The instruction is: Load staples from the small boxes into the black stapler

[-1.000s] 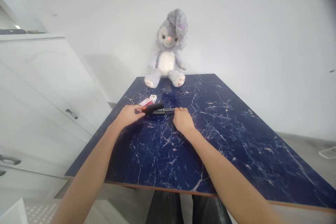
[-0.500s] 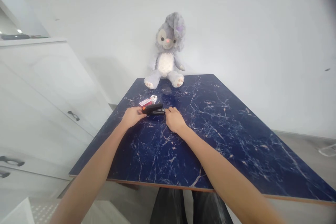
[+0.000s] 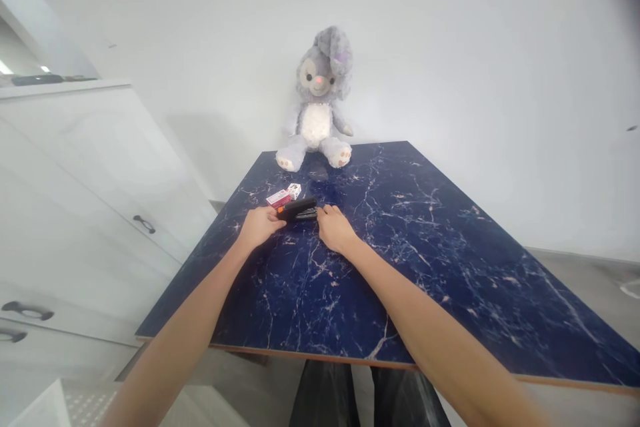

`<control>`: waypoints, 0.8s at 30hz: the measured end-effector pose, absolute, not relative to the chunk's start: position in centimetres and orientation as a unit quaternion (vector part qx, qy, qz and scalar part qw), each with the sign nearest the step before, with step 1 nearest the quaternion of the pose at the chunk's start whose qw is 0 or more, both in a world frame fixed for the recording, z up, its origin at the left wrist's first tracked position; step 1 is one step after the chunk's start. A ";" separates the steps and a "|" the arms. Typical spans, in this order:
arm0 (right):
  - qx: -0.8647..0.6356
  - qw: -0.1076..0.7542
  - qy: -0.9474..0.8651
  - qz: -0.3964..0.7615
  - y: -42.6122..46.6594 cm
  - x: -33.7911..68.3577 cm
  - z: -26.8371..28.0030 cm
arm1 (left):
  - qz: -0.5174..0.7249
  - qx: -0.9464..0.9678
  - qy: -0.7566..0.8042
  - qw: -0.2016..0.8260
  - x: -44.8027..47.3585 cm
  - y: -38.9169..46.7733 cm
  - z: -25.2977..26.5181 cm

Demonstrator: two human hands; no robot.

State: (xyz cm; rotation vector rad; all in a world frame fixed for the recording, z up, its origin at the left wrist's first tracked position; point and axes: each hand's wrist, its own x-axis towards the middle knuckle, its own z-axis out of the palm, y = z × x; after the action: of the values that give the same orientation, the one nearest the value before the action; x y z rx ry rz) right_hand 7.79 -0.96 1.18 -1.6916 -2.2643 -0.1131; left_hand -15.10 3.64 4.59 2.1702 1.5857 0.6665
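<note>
Two bare hands of mine at the stapler, out over the middle of the worktop (image 3: pixel 425 267), arms stretched well forward.

Stapler (image 3: pixel 300 207): black, lying crosswise between my hands, orange patch at its left end. Its upper arm sits tilted above the base, a gap between them toward the right; silvery metal shows in the gap.

Left hand (image 3: pixel 261 227): clamped on the stapler's left end, thumb on the near side, fingers round behind, partly hidden. Right hand (image 3: pixel 336 229): fingers bent and drawn in, tips against the stapler's right end, low by the base. Whether they pinch something there or only press, I cannot tell; my own knuckles cover the spot.

Just beyond the left part of the stapler, two small boxes. Red box (image 3: pixel 279 199), pale on top, lies close to my left fingertips. White box (image 3: pixel 295 191), dark marks on it, stands just beside, on the farther right side. Print too small to read.

At the far edge a grey plush toy (image 3: pixel 317 125) sits upright near the wall (image 3: pixel 450 47), feet toward me, white belly, one ear flopped over. Worktop surface dark blue, pale veins. To my left, a white cabinet (image 3: pixel 75 200) with dark handles. My legs (image 3: pixel 325 397), in dark trousers, show below the near edge.
</note>
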 end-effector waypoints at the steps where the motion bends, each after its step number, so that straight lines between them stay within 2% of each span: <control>1: -0.588 0.154 -0.793 -0.040 -1.0 7.8 1.2 | 0.239 0.768 0.563 0.190 -15.1 3.6 4.6; 11: -0.562 0.128 -0.815 -0.060 -1.1 7.9 1.7 | 0.244 0.763 0.561 0.208 -15.0 3.7 4.3; 24: -0.587 0.171 -0.791 -0.013 -1.2 7.8 1.8 | 0.232 0.760 0.572 0.203 -15.0 4.1 3.8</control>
State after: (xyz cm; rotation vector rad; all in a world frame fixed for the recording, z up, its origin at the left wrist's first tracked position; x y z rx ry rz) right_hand 7.78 -1.18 1.81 -1.6678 -2.2464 -0.0379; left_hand -14.99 4.14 3.83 2.1213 1.5971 0.6470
